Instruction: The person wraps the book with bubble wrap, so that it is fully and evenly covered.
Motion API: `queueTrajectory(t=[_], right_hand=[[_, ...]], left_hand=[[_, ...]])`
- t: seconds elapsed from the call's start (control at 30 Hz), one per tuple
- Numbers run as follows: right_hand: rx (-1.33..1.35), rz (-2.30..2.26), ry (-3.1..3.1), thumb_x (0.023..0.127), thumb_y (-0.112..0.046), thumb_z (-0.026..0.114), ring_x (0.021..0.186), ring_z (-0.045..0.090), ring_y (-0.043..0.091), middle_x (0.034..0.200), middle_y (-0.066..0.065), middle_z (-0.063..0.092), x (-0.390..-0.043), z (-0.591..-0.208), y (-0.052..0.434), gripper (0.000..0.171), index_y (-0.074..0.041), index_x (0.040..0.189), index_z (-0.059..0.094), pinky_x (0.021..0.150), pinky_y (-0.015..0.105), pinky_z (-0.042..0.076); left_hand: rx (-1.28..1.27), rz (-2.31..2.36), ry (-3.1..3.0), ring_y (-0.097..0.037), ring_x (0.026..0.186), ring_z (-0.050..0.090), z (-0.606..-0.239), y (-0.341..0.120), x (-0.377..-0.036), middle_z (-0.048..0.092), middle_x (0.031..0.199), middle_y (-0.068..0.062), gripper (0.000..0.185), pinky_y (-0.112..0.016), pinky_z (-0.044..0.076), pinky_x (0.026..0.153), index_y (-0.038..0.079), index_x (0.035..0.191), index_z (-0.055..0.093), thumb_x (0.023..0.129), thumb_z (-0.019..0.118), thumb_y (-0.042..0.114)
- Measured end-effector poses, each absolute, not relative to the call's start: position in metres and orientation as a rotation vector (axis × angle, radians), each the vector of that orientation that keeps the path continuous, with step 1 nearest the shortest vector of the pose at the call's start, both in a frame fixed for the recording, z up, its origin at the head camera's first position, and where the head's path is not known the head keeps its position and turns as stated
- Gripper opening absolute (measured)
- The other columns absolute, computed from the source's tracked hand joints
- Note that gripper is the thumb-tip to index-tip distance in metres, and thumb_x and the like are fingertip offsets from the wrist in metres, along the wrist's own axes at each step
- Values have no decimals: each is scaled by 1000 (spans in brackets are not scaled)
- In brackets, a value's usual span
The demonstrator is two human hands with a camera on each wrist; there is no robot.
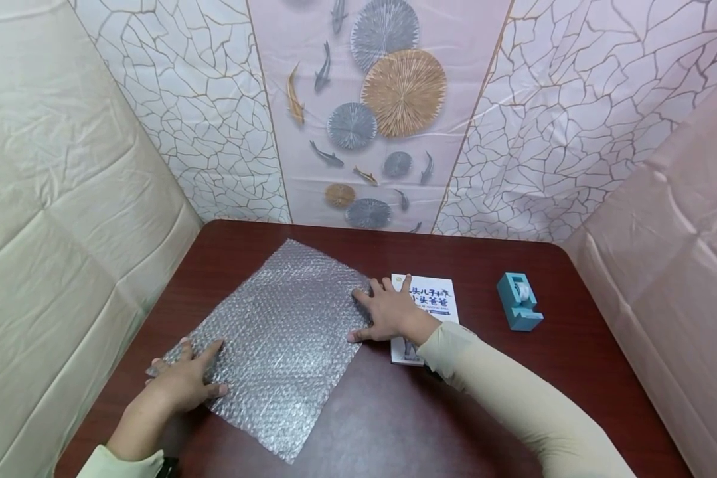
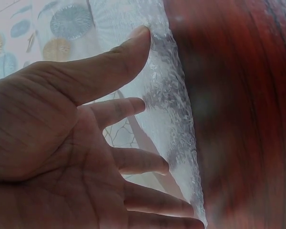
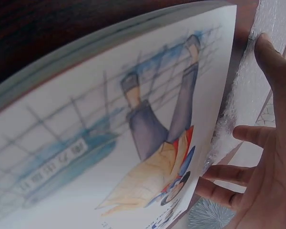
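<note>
At the lower left of the frame the left hand [image 1: 185,382] lies flat with straight fingers on the bubble wrap sheet [image 1: 281,338], probably to hold it smooth on the worktop [image 1: 394,418]. Further, the right hand [image 1: 388,312], also flat, presses its right edge, partly over the children's book [image 1: 430,302]; a blue tape dispenser [image 1: 518,302] stands beyond.

1 clear square bubble-wrap sheet [image 1: 281,342] | 1 white illustrated paperback book [image 1: 431,302] | 1 teal plastic tape dispenser [image 1: 518,302] | 2 hands, left [image 1: 185,382], right [image 1: 388,311]

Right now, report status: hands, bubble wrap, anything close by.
Left hand flat on bubble wrap, near corner. Right hand flat on its right edge, wrist over book. Wrap spread on table. Tape dispenser apart, right.
</note>
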State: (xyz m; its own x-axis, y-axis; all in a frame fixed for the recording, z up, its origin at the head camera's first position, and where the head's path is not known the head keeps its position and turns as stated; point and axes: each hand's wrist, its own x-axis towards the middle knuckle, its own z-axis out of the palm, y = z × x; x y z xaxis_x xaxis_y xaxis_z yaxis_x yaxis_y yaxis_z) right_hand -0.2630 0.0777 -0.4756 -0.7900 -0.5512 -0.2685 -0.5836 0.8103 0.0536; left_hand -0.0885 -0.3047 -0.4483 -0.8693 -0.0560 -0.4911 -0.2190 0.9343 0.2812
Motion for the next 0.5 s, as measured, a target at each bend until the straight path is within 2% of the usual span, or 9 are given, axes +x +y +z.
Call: queueTrajectory(t=[0.5], right_hand=[[-920,174,2781,88,-95,57,158,40,45,177,18,37,-257,-476,78,108,-31,173,39,120,92,19]], left_hand=[[-226,432,2592,-97,134,11,-449,-308,-88,2,166,-56,99,-101,31,99,9,172,29,98,82,47]])
